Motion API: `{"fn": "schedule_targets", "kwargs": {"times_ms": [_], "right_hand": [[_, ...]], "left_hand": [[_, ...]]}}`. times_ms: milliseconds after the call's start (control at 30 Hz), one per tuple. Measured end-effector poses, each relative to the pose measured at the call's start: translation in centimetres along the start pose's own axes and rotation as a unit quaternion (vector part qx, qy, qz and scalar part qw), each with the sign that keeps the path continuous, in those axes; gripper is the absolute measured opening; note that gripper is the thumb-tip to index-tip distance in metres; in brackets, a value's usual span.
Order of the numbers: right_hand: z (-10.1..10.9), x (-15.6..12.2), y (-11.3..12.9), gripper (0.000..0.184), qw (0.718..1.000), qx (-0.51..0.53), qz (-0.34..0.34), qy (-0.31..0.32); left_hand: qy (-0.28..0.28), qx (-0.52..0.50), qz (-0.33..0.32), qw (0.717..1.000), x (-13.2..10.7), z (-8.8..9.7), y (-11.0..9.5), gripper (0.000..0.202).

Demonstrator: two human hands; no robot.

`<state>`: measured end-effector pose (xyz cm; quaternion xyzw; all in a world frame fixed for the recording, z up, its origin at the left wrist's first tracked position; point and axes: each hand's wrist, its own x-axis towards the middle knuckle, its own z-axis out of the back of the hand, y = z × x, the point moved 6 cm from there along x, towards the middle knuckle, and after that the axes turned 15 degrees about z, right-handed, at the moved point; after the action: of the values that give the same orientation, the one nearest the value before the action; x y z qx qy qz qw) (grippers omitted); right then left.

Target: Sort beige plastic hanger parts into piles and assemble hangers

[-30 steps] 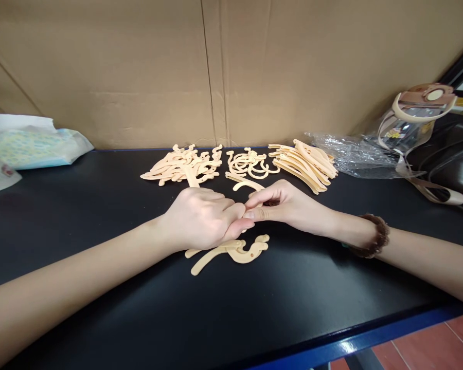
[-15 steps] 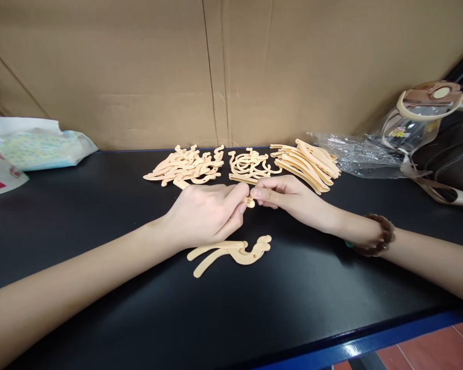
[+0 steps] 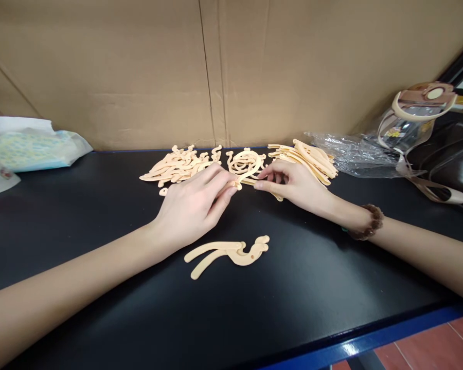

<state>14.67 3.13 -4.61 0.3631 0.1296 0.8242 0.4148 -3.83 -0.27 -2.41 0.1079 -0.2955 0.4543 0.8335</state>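
My left hand (image 3: pixel 195 203) is closed, with thumb and forefinger pinching the end of a curved beige plastic piece (image 3: pixel 256 165). The piece's hooked arc rises to the right in front of the middle pile. Just right of it is my right hand (image 3: pixel 295 186), its thumb and fingertips slightly apart and nothing visible between them. Nearer to me on the black table lies a joined beige plastic clamp-like item (image 3: pixel 243 254), with two handles pointing left and curved jaws at the right.
Along the back lie a left pile of beige pieces (image 3: pixel 177 164), a middle pile of thin curved ones (image 3: pixel 235 162) and a right stack of long ones (image 3: pixel 312 159). A tissue pack (image 3: pixel 34 149) sits left. Clear plastic wrap (image 3: pixel 347 154) and a bottle (image 3: pixel 412 118) stand right.
My left hand has moved slightly left and up with the piece, whose curved arc now shows. My right fingers have come away from it and parted. The joined item lies as before.
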Motion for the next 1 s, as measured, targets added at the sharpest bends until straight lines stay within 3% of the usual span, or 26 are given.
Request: {"fn": "schedule_targets", "kwargs": {"times_ms": [67, 200, 333, 533, 667, 867, 1000], "right_hand": [[-0.3, 0.0, 0.0, 0.043, 0.998, -0.041, 0.009, 0.038], [-0.6, -0.1, -0.1, 0.028, 0.995, -0.073, 0.025, 0.058], [-0.5, 0.0, -0.6, 0.019, 0.996, -0.074, 0.01, 0.039], [0.1, 0.0, -1.0, 0.015, 0.998, -0.054, -0.001, -0.024], [-0.1, -0.1, -1.1, 0.016, 0.999, -0.03, -0.015, -0.017], [0.2, 0.0, -0.1, 0.018, 0.998, -0.041, 0.03, -0.034], [0.3, 0.0, 0.3, 0.02, 0.997, -0.04, 0.04, -0.047]], "left_hand": [[0.028, 0.014, 0.019, 0.999, 0.1, -0.5, 0.3, 0.02], [0.042, 0.025, 0.019, 0.999, 0.1, -1.0, 0.4, 0.02], [0.049, 0.027, -0.001, 0.998, 0.0, -1.1, 0.2, 0.022], [0.113, 0.026, 0.013, 0.993, 0.0, -1.6, 0.2, 0.023], [0.105, 0.048, 0.035, 0.993, 0.1, -1.5, 0.3, 0.023], [0.095, 0.043, 0.035, 0.994, 0.2, -1.3, 0.1, 0.021], [0.091, 0.018, 0.071, 0.993, 0.3, -1.0, 0.5, 0.017]]}}
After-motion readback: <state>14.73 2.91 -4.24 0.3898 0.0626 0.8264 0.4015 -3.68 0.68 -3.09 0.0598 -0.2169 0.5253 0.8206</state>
